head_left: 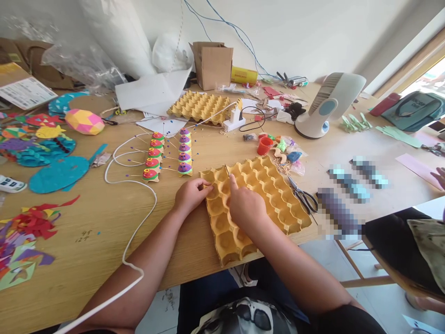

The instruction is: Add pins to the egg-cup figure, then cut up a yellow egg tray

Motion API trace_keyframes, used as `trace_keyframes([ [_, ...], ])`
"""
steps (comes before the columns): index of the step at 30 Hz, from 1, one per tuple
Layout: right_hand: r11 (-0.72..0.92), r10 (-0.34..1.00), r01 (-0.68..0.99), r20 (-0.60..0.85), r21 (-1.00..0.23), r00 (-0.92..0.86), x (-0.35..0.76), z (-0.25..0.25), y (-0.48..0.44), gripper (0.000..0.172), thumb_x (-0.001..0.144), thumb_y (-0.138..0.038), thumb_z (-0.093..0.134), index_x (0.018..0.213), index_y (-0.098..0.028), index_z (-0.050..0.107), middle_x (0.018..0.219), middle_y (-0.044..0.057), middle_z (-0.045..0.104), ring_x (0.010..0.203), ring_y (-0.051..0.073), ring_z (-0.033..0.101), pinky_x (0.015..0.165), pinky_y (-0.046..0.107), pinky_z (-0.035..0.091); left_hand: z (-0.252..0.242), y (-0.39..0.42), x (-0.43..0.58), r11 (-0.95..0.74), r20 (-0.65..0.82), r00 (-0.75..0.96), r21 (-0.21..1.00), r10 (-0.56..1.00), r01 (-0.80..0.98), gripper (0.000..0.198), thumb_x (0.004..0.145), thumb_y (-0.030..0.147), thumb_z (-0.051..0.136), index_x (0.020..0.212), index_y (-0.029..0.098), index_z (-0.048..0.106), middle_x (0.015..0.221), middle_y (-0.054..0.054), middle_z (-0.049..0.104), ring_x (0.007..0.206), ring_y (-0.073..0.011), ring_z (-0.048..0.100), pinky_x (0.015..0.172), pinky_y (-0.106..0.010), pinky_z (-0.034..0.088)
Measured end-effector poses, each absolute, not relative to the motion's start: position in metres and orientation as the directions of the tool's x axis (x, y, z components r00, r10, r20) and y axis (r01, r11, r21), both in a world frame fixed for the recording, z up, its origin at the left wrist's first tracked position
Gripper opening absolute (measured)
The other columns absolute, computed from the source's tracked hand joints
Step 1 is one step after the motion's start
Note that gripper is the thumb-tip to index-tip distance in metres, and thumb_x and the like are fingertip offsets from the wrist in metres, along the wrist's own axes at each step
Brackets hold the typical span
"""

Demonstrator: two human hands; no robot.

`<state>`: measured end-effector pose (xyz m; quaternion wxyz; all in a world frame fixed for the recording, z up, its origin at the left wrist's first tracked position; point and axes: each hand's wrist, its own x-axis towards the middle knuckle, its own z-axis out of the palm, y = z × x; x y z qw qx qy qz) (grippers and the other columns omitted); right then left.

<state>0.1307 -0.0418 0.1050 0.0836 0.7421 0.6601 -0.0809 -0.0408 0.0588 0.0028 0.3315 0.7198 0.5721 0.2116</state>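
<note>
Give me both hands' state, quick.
Left hand: closed, pinching the left edge of the yellow egg tray.
Right hand: lying on the tray, index finger extended; whether it grips cannot be told.

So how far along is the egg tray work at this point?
Done: two rows of painted cups, with pins stuck in them. In hand: the left hand pinches a corner of the egg tray while the right hand presses on it. Left: this tray looks mostly whole, the scissors lie untouched, and a second tray lies behind.
</note>
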Motion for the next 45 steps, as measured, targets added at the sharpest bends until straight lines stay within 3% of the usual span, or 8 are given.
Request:
trace_keyframes([
  [10, -0.110, 0.966, 0.994, -0.238, -0.015, 0.103, 0.133, 0.107, -0.012, 0.080, 0.098, -0.014, 0.043, 0.170, -0.019, 0.008, 0.110, 0.015, 0.077, 0.096, 0.023, 0.076, 0.075, 0.029, 0.058, 0.003, 0.058, -0.040, -0.122, -0.075, 0.251, 0.721, 0.965, 0.682, 0.047, 0.078, 0.062, 0.065, 0.098, 0.022, 0.079, 0.066, 0.001, 0.062, 0.061, -0.0159, 0.049, 0.056, -0.027, 0.026],
  [15, -0.106, 0.969, 0.994, -0.225, 0.009, 0.105, 0.132, 0.104, -0.037, 0.076, 0.098, -0.016, 0.044, 0.169, -0.017, 0.016, 0.102, 0.015, 0.077, 0.088, 0.023, 0.076, 0.070, 0.029, 0.057, 0.006, 0.057, -0.040, -0.119, -0.071, 0.243, 0.722, 0.967, 0.682, 0.047, 0.078, 0.061, 0.065, 0.099, 0.022, 0.079, 0.072, 0.000, 0.066, 0.064, -0.0166, 0.053, 0.058, -0.027, 0.031],
  [25, -0.129, 0.962, 0.991, -0.245, -0.024, 0.119, 0.129, 0.108, -0.012, 0.077, 0.099, -0.013, 0.040, 0.169, -0.018, 0.009, 0.109, 0.016, 0.077, 0.096, 0.022, 0.076, 0.075, 0.029, 0.058, 0.004, 0.057, -0.041, -0.110, -0.088, 0.254, 0.733, 0.963, 0.672, 0.047, 0.078, 0.062, 0.065, 0.098, 0.022, 0.079, 0.071, -0.001, 0.067, 0.061, -0.0165, 0.051, 0.057, -0.027, 0.030],
  [32, -0.127, 0.964, 0.992, -0.234, 0.006, 0.125, 0.130, 0.104, -0.039, 0.076, 0.098, -0.015, 0.044, 0.169, -0.017, 0.017, 0.103, 0.015, 0.077, 0.088, 0.023, 0.076, 0.070, 0.029, 0.057, 0.005, 0.058, -0.040, -0.116, -0.079, 0.243, 0.711, 0.967, 0.694, 0.046, 0.079, 0.061, 0.065, 0.100, 0.023, 0.080, 0.071, 0.000, 0.066, 0.065, -0.0175, 0.055, 0.059, -0.027, 0.033],
  [40, -0.141, 0.962, 0.989, -0.242, -0.031, 0.130, 0.129, 0.108, -0.010, 0.079, 0.097, -0.015, 0.045, 0.169, -0.018, 0.014, 0.108, 0.014, 0.077, 0.095, 0.023, 0.076, 0.074, 0.029, 0.058, 0.004, 0.058, -0.041, -0.114, -0.092, 0.254, 0.714, 0.963, 0.690, 0.046, 0.079, 0.062, 0.065, 0.099, 0.023, 0.079, 0.069, 0.000, 0.065, 0.060, -0.0164, 0.051, 0.056, -0.028, 0.028],
  [45, -0.120, 0.967, 0.993, -0.226, -0.011, 0.115, 0.128, 0.107, -0.033, 0.080, 0.096, -0.012, 0.043, 0.169, -0.017, 0.010, 0.104, 0.014, 0.077, 0.092, 0.023, 0.076, 0.072, 0.029, 0.057, 0.007, 0.056, -0.040, -0.121, -0.072, 0.245, 0.716, 0.967, 0.687, 0.047, 0.078, 0.062, 0.064, 0.099, 0.022, 0.080, 0.073, 0.000, 0.066, 0.065, -0.0169, 0.054, 0.059, -0.028, 0.031],
])
